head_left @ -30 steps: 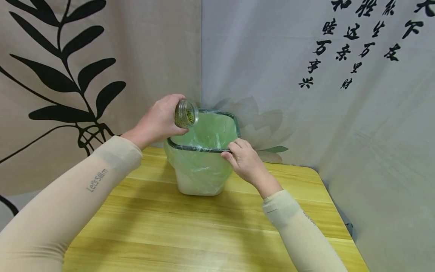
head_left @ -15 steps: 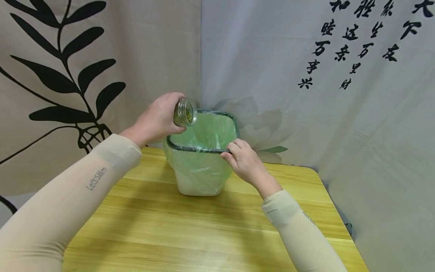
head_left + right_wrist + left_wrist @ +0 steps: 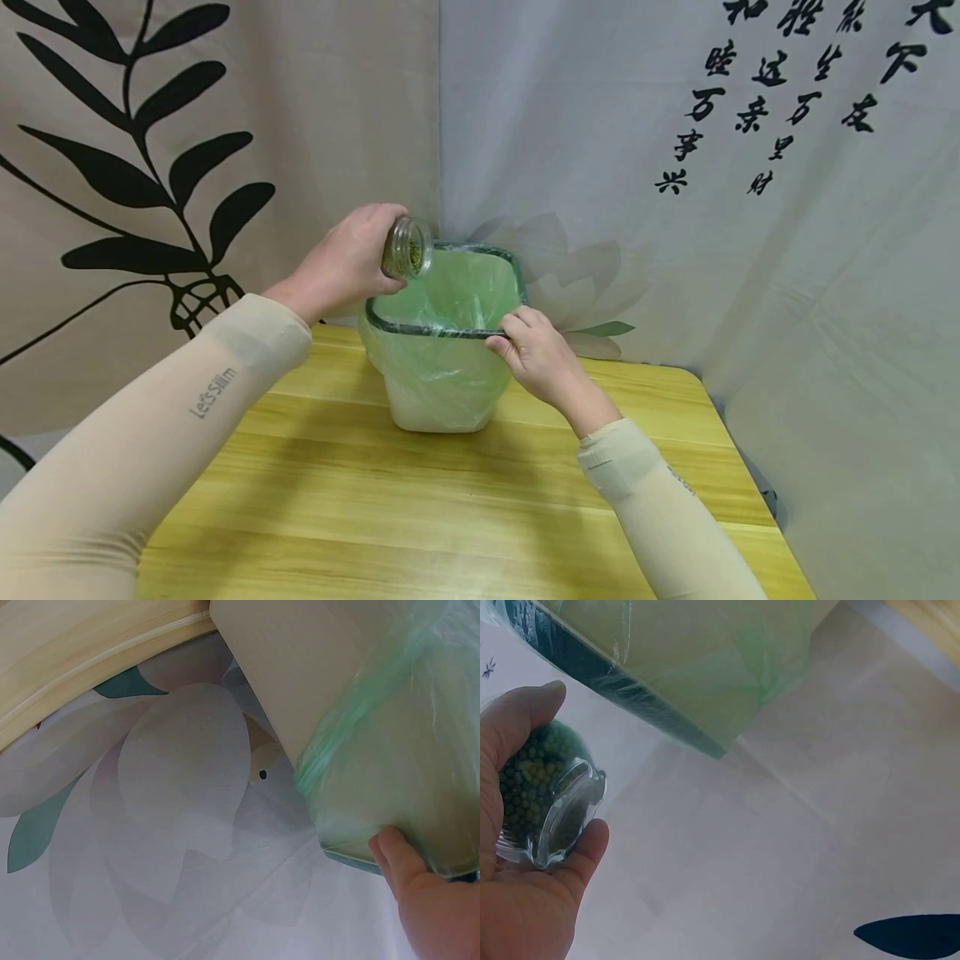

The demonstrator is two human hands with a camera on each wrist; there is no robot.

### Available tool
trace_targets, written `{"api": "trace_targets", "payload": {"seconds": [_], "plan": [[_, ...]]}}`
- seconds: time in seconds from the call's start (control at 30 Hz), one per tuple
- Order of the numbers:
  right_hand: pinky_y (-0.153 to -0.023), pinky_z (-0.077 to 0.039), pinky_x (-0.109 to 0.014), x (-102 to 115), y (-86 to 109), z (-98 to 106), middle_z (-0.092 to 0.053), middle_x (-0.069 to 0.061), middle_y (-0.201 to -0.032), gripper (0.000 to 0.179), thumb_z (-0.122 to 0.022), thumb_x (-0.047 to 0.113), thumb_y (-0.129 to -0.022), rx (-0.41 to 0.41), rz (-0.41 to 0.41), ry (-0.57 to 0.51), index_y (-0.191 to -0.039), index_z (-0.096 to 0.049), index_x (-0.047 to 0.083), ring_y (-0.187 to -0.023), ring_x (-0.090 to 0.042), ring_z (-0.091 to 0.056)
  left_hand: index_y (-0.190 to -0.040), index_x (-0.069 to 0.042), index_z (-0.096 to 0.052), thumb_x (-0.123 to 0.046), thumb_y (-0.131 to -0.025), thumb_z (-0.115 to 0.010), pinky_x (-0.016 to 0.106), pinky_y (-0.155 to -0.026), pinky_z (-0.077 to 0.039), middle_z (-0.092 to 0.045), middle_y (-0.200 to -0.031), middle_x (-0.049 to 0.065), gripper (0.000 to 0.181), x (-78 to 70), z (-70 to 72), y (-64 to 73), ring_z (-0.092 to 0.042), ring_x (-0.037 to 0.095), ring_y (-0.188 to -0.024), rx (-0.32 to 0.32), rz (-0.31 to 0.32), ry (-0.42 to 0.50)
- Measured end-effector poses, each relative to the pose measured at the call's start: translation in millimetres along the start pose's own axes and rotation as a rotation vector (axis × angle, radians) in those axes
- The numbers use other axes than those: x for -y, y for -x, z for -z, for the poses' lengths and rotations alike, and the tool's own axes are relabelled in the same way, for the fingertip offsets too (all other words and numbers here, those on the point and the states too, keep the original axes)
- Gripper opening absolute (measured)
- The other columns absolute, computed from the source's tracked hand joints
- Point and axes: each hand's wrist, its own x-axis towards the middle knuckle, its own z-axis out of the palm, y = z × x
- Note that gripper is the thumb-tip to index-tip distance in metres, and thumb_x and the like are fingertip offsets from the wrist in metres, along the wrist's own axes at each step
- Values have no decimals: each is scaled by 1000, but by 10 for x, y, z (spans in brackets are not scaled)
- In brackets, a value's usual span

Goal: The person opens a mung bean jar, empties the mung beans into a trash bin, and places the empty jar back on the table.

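In the head view, my left hand grips a clear glass jar tipped on its side, its open mouth facing right over the left part of a bin. Small round green beans fill much of the jar in the left wrist view, with thumb and fingers around the glass. A thin green plastic bag lines the bin and folds over its dark rim. My right hand holds the rim at its near right corner; the right wrist view shows fingers against the bag. The bin's floor is hidden.
The bin stands upright toward the back of a yellow wood-grain table. Behind it hang cloth curtains with printed leaves and dark characters. The table's right edge slants along a pale cloth.
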Motion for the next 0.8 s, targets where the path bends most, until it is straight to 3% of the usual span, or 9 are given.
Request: {"api": "trace_targets", "payload": {"seconds": [0.8], "plan": [[-96,-51,-45,-5,-1,2,-62,-8,-107,62,-30,64,-102,-9,14,-8,-97,-59,9,-107,-31,-58,-149,1,-46,-5,-76,-92,63,-116,-47,-56,-144,26,87,-14,-8,-18,-53,44,-134,1,-13,-17]]}}
